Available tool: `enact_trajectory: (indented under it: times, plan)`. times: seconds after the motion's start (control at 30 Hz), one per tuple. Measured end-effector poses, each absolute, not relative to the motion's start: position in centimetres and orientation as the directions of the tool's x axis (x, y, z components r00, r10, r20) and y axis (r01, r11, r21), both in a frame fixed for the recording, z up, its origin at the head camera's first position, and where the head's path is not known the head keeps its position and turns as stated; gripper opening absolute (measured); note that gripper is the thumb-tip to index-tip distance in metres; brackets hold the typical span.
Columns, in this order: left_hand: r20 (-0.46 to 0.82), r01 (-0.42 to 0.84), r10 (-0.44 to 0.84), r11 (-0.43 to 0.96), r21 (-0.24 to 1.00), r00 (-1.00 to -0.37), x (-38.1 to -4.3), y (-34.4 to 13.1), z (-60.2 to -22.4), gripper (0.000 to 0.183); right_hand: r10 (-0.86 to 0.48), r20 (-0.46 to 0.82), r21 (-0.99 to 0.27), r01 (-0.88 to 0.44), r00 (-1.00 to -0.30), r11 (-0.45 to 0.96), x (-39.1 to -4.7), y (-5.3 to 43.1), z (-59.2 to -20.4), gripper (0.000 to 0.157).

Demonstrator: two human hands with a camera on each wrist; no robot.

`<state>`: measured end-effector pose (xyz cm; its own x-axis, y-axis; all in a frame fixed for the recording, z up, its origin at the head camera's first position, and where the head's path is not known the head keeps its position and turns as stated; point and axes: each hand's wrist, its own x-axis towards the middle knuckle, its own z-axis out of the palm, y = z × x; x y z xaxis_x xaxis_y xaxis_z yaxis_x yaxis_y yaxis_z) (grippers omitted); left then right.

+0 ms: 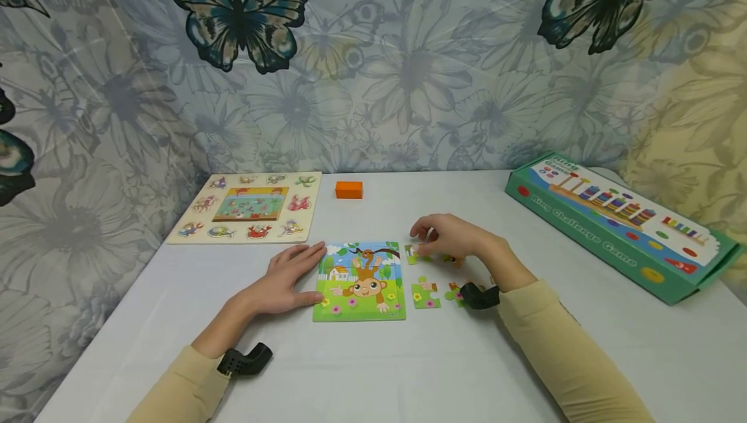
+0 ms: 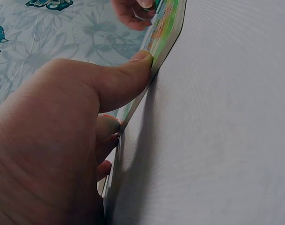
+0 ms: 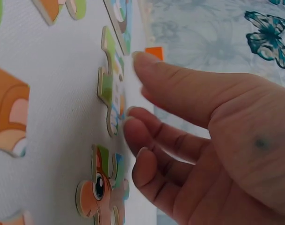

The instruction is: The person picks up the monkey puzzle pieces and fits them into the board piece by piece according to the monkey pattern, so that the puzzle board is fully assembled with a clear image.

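A square jigsaw board (image 1: 362, 283) with a cartoon monkey hanging over a green meadow lies flat on the table. My left hand (image 1: 286, 283) rests at its left side, fingers stretched toward the upper left corner. In the left wrist view the thumb touches the board's edge (image 2: 172, 35). Above the loose puzzle pieces to the right hovers my right hand (image 1: 449, 236), its fingers loosely bent around nothing. Closest to those fingertips is a green and white puzzle piece (image 3: 107, 86). Below it in the right wrist view lies a puzzle piece with a monkey's eye (image 3: 102, 190).
Nearer on the table are a green puzzle piece (image 1: 426, 296) and another piece partly behind the right wrist's black camera (image 1: 480, 296). A wooden sea-animal board (image 1: 198, 220) lies back left, an orange block (image 1: 349, 190) at the back, and a green game box (image 1: 613, 251) on the right.
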<state>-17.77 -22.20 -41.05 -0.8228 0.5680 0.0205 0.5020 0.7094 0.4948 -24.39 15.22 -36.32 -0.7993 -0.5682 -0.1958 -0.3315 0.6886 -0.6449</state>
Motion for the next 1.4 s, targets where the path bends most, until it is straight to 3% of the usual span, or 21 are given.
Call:
enact_trajectory:
  times: [0.57, 0.93, 1.4]
  plan:
    - [0.024, 0.502, 0.566, 0.71, 0.494, -0.824, -17.93, -22.11, -41.22, 0.086, -0.521, -0.275, -0.601, -0.278, -0.808, 0.749, -24.45, 15.15, -36.85, 0.026]
    - [0.03, 0.506, 0.568, 0.708, 0.493, -0.823, -17.76, -22.06, -41.05, 0.086, -0.536, -0.244, -0.616, -0.298, -0.808, 0.729, -24.22, 15.03, -36.65, 0.027]
    - [0.023, 0.496, 0.559, 0.715, 0.493, -0.829, -17.76, -22.07, -40.99, 0.085, -0.559, -0.16, -0.622, -0.357, -0.813, 0.697, -24.75, 15.43, -36.79, 0.011]
